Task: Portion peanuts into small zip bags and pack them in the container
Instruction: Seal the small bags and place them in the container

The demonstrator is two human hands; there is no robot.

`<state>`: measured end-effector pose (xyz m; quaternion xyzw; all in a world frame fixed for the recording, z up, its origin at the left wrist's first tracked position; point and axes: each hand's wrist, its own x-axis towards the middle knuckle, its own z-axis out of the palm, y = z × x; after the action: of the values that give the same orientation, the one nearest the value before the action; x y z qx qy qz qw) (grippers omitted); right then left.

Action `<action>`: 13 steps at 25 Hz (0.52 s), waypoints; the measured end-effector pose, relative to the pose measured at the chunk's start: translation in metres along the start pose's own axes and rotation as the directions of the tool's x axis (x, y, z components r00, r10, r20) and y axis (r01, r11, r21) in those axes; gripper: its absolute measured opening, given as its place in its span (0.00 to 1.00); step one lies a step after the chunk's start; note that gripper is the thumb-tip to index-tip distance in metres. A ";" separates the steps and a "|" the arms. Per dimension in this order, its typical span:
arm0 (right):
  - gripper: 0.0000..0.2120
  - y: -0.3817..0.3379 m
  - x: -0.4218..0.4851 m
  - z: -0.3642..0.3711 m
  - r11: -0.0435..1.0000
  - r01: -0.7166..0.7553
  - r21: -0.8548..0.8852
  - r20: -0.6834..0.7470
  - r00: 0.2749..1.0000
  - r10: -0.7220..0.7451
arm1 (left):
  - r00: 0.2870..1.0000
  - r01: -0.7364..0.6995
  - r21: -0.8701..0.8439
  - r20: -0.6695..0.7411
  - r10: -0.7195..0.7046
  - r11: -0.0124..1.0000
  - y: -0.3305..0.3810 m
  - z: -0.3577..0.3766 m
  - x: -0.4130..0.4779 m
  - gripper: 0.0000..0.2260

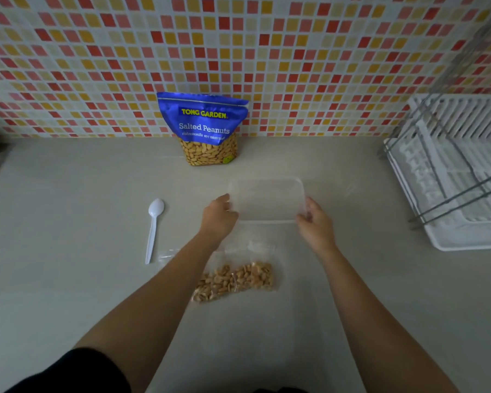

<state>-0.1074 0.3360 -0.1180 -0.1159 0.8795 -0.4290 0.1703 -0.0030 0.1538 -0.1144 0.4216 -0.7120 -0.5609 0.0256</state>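
A clear plastic container (267,199) sits on the grey counter, mid-frame. My left hand (219,217) grips its left side and my right hand (313,222) grips its right side. Just in front of it lie small clear zip bags filled with peanuts (236,279), side by side, partly under my left forearm. A blue bag of salted peanuts (206,127) stands upright against the tiled wall behind the container. A white plastic spoon (153,228) lies to the left, bowl pointing away from me.
A white dish rack with metal bars (454,171) takes up the counter's right side. The mosaic tile wall (97,66) closes off the back. An empty clear bag edge (166,255) lies beside the spoon handle.
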 end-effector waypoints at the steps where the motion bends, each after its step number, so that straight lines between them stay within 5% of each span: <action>1: 0.23 -0.008 -0.005 0.011 0.997 0.020 0.070 0.067 0.997 -0.025 | 0.999 0.031 -0.067 -0.021 -0.032 0.997 -0.008 -0.019 0.002 0.24; 5: 0.23 -0.029 -0.015 0.058 0.963 0.092 0.253 0.198 0.969 -0.145 | 0.993 0.083 -0.279 -0.059 -0.103 0.957 -0.029 -0.080 -0.007 0.22; 13: 0.24 -0.026 -0.022 0.079 0.979 0.028 0.202 0.255 0.964 -0.080 | 0.995 0.099 -0.176 0.043 -0.092 0.979 -0.040 -0.104 -0.011 0.15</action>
<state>-0.0540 0.2718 -0.1380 -0.1781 0.7991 -0.4992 0.2837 0.0800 0.0797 -0.1043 0.4417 -0.6382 -0.6301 0.0240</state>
